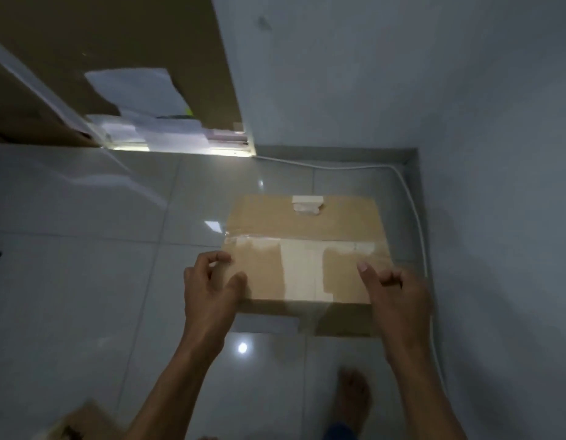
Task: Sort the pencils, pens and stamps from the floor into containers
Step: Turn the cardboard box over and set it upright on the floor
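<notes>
A taped cardboard box (pixel 302 249) on the tiled floor (pixel 84 249) is gripped at both sides, left hand (pixel 211 290) and right hand (pixel 396 296) with fingers curled round its edges, while no pencils, pens or stamps are seen, so sorting is judged barely begun.

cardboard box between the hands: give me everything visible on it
The cardboard box is brown, flat-topped and closed, flaps sealed with clear tape and pale torn patches where labels or tape came off. It sits on the glossy tiled floor near the wall corner, a white cable curving behind it. The left hand and right hand each take a grip on a near corner.
</notes>
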A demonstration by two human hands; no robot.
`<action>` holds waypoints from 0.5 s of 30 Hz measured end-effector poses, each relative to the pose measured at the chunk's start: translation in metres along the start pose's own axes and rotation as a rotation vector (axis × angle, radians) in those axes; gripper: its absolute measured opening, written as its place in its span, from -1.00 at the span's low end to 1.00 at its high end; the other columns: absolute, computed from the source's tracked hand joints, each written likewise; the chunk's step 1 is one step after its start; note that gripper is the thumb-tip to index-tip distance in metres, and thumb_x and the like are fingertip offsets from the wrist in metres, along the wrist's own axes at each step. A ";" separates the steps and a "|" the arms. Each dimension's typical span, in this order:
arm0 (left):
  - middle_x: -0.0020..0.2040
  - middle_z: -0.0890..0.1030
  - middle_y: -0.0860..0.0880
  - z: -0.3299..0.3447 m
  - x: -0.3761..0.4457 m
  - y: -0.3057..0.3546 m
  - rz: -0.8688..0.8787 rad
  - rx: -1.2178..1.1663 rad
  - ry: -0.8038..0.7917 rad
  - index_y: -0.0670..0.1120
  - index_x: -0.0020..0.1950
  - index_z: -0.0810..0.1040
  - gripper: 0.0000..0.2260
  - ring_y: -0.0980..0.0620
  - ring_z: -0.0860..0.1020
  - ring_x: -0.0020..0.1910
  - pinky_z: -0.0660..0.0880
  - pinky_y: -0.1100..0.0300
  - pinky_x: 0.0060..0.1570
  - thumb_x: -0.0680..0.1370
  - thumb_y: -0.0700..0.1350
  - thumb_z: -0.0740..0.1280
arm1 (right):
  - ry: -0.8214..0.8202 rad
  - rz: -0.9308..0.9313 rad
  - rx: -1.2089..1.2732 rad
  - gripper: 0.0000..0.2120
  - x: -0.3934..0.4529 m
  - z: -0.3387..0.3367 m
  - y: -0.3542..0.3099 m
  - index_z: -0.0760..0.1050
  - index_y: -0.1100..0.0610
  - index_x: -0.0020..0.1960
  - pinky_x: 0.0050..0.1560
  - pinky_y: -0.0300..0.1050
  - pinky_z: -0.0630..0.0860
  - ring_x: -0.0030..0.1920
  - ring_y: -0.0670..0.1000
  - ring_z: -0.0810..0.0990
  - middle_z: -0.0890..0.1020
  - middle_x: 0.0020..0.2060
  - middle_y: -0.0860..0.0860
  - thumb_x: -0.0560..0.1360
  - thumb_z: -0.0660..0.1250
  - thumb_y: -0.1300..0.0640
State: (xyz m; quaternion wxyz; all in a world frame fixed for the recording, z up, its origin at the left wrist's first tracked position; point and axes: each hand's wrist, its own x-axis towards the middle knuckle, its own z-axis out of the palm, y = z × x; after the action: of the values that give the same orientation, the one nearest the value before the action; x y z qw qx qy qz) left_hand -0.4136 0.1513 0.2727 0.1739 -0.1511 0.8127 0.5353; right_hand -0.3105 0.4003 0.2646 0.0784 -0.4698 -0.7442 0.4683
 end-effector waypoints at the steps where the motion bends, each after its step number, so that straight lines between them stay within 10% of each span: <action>1: 0.29 0.39 0.01 0.016 -0.005 0.009 0.013 -0.007 -0.035 0.24 0.25 0.48 -0.58 -0.02 0.50 0.19 0.63 -0.06 0.02 0.54 -0.18 0.47 | 0.003 0.000 -0.009 -0.44 0.011 -0.017 0.003 0.52 0.06 -0.23 -0.09 -0.01 0.58 -0.18 0.06 0.61 0.60 -0.06 0.19 0.30 0.40 -0.47; 6: 0.40 0.37 0.09 0.094 0.005 0.045 -0.022 -0.017 -0.169 0.30 0.53 0.32 -0.30 -0.01 0.47 0.24 0.57 0.08 -0.04 0.55 -0.24 0.48 | -0.038 0.005 -0.045 -0.52 0.080 -0.082 0.015 0.51 0.10 -0.26 -0.15 -0.06 0.53 -0.18 0.03 0.61 0.54 -0.03 0.20 0.38 0.51 -0.31; 15: 0.36 0.53 0.07 0.180 0.059 0.056 0.014 -0.005 -0.297 0.21 0.43 0.49 -0.43 -0.01 0.53 0.27 0.62 0.08 -0.03 0.51 -0.20 0.52 | -0.127 0.080 -0.140 -0.38 0.190 -0.097 0.032 0.55 -0.06 -0.04 -0.08 -0.01 0.56 -0.07 -0.03 0.64 0.60 0.12 0.02 0.36 0.26 -0.60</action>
State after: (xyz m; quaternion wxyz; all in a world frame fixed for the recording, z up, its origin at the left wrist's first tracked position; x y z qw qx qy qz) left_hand -0.4691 0.3351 0.2266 0.2882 -0.0650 0.7777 0.5549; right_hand -0.3404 0.6113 0.2314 -0.0206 -0.4728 -0.7591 0.4470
